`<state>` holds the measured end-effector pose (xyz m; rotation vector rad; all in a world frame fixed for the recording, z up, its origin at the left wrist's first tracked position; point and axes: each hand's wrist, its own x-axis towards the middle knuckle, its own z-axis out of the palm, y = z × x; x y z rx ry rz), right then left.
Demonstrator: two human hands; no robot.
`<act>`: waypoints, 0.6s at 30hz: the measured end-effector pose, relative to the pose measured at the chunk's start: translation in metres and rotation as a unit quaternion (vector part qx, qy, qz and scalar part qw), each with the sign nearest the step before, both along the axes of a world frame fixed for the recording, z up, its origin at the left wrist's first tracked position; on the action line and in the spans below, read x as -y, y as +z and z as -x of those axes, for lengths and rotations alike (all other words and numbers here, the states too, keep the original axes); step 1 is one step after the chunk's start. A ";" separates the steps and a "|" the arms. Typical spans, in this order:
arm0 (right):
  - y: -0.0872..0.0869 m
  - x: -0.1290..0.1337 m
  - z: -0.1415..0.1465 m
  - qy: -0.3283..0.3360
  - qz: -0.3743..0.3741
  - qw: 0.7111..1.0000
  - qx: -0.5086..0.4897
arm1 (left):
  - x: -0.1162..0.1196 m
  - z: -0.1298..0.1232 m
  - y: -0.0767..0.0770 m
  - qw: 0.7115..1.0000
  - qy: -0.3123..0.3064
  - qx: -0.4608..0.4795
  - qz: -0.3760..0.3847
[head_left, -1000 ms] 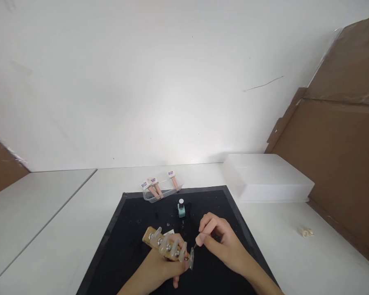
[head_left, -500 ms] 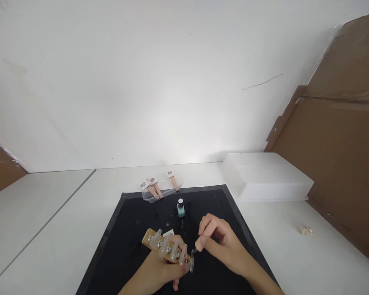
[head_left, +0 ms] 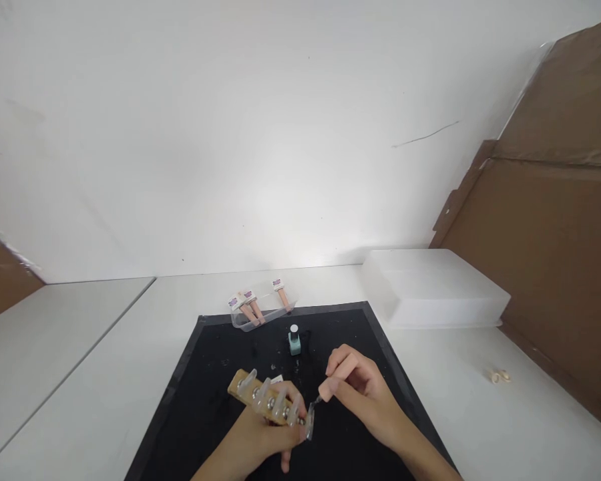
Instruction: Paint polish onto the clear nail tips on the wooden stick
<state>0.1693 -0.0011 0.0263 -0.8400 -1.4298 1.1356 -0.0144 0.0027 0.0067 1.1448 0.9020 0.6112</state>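
My left hand [head_left: 268,434] is wrapped around a wooden nail-tip stand [head_left: 236,382], which slants down to the right over the dark mat. Several clear false nails [head_left: 279,403] stand in a row on its round metal holders. At the right end, the last false nail [head_left: 310,423] sticks out beside my left fingertips. My right hand [head_left: 358,394] pinches a small tool [head_left: 319,399] with a thin dark tip; the fingers cover most of it. That tip meets or nearly meets the upper end of the last nail.
Behind the hands, a teal nail polish bottle [head_left: 294,342] stands capped on the black mat [head_left: 205,374]. A clear tray [head_left: 243,325] holds several labelled pink sticks [head_left: 256,310]. To the right are a white translucent box [head_left: 441,287], small cream rings [head_left: 499,376] and a cardboard wall [head_left: 555,247].
The nail-tip stand has tilted and shifted slightly left and up in my left hand. My right hand has barely moved, keeping the tool by the last nail.
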 end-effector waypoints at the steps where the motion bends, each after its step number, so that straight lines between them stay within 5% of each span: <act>1: 0.001 0.001 0.000 0.018 0.000 1.000 -0.012 | 0.000 0.000 0.002 1.000 0.007 0.006 0.012; 7: 0.000 0.007 0.000 0.091 0.015 0.996 -0.021 | -0.002 0.000 0.007 0.993 0.028 0.077 0.083; 18: -0.004 0.000 0.004 0.015 0.048 0.993 -0.109 | 0.000 0.004 -0.006 0.974 0.007 0.173 0.149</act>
